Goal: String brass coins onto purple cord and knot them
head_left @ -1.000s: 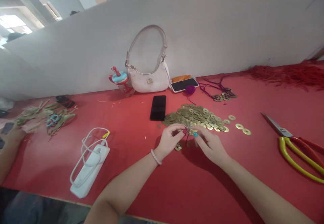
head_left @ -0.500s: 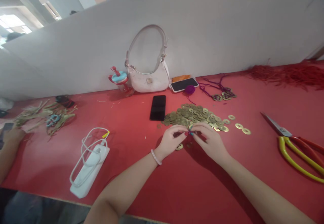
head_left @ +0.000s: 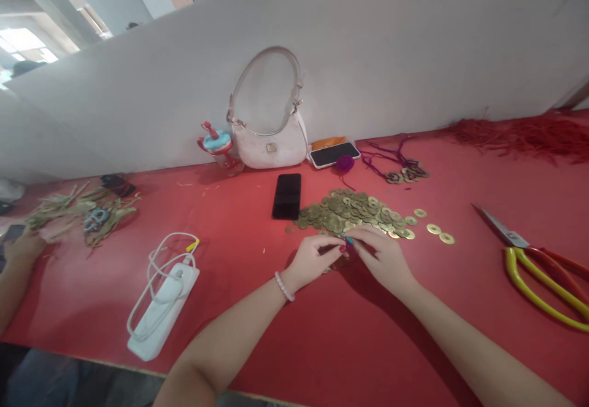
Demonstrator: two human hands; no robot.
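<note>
My left hand (head_left: pixel 313 258), with a pale bead bracelet at the wrist, and my right hand (head_left: pixel 383 258) meet fingertip to fingertip over the red table. Both are closed in a pinch on a thin purple cord (head_left: pixel 350 248), of which only a short bit shows between the fingers. A few coins lie below the left fingertips, mostly hidden. Just beyond my hands spreads a heap of brass coins with holes (head_left: pixel 343 209). Farther back, several similar coins (head_left: pixel 409 174) are tied on purple cord, near a ball of purple cord (head_left: pixel 345 163).
Large scissors (head_left: pixel 519 247) with yellow and red handles lie at right. A black phone (head_left: pixel 286 196), white phone (head_left: pixel 334 155), handbag (head_left: pixel 271 146) and cup (head_left: pixel 223 149) stand or lie behind. A white power strip (head_left: pixel 161 315) lies at left, beyond it another person's hand (head_left: pixel 27 247).
My fingertips have shifted slightly and closed in lower around the purple cord. The coins below my left hand are more covered now. The rest of the table looks the same.
</note>
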